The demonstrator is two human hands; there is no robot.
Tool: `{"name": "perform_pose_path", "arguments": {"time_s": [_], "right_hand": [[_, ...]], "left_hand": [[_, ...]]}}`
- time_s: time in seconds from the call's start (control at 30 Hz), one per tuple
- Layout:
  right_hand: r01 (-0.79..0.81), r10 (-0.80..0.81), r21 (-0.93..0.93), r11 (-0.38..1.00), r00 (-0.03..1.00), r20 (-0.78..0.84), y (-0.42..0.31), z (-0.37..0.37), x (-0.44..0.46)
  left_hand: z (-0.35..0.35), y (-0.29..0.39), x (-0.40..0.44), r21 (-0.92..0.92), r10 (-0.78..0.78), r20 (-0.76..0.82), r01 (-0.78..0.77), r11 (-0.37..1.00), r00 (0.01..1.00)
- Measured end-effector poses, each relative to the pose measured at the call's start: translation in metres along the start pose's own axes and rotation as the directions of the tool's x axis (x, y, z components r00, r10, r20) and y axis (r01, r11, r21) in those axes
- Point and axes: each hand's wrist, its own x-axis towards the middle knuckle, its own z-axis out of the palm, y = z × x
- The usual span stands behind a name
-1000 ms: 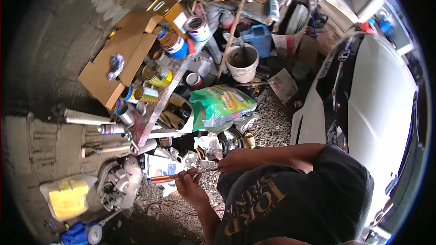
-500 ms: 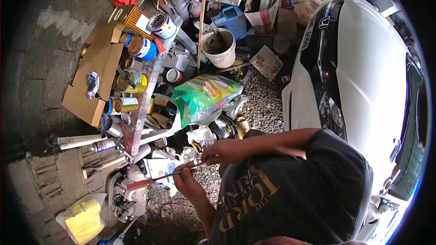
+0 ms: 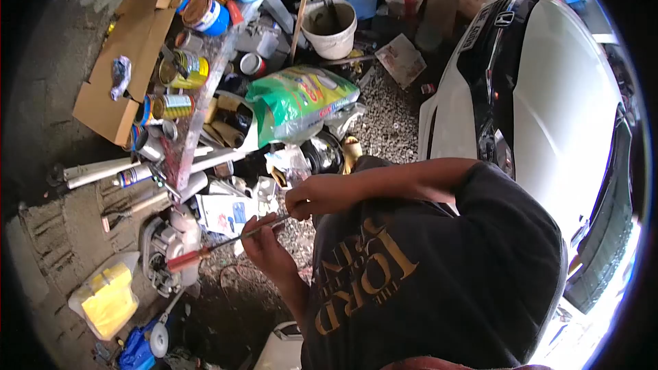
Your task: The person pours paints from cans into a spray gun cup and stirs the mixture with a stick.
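A long screwdriver (image 3: 221, 245) with a red handle and thin metal shaft slants across in front of my body. Its handle points down and to the left, away from me. My left hand (image 3: 264, 240) is closed with the fingers pinching the shaft between the handle and my other hand. Farther along, my right hand (image 3: 317, 196) is closed around the shaft's far end, so the tip is hidden. Beyond the handle lies a grey metal machine part (image 3: 164, 243) on the ground.
A plank bench (image 3: 199, 120) holds several paint cans (image 3: 207, 17), with a flattened cardboard box (image 3: 113, 89) beside it. A green sack (image 3: 298, 99) and a white bucket (image 3: 329, 27) stand ahead. A white car (image 3: 562, 109) is at the right. A yellow-filled plastic bag (image 3: 110, 298) lies lower left.
My view has shifted, so the surroundings appear higher and farther left. Both hands still hold the screwdriver in much the same way. A white object has come into view at the bottom.
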Motion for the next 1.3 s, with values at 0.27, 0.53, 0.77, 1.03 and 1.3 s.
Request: {"name": "perform_pose_path", "arguments": {"time_s": [0.27, 0.53, 0.77, 1.03, 1.3], "right_hand": [[-0.036, 0.037, -0.003, 0.999, 0.99, 0.137, 0.004, 0.011, 0.006], [-0.047, 0.086, -0.182, 0.982, 0.974, 0.211, 0.009, 0.022, 0.015], [0.057, 0.039, -0.276, 0.959, 0.943, 0.33, 0.033, 0.023, 0.016], [-0.45, 0.55, -0.445, 0.775, 0.826, 0.122, 0.162, -0.007, -0.034], [-0.702, 0.749, -0.509, 0.497, 0.644, -0.155, 0.267, 0.047, -0.102]], "left_hand": [[-0.02, -0.016, -0.01, -0.081, -0.009, -0.008, 0.008, 0.997, 1.0], [-0.03, -0.033, -0.026, -0.038, -0.142, -0.016, 0.141, 0.989, 0.99], [-0.038, -0.041, -0.038, 0.015, 0.021, -0.012, -0.021, 1.0, 1.0], [-0.124, -0.042, -0.018, 0.04, 0.227, -0.275, -0.224, 0.974, 0.934], [-0.144, -0.042, 0.031, 0.029, 0.378, -0.066, -0.377, 0.926, 0.924]]}}
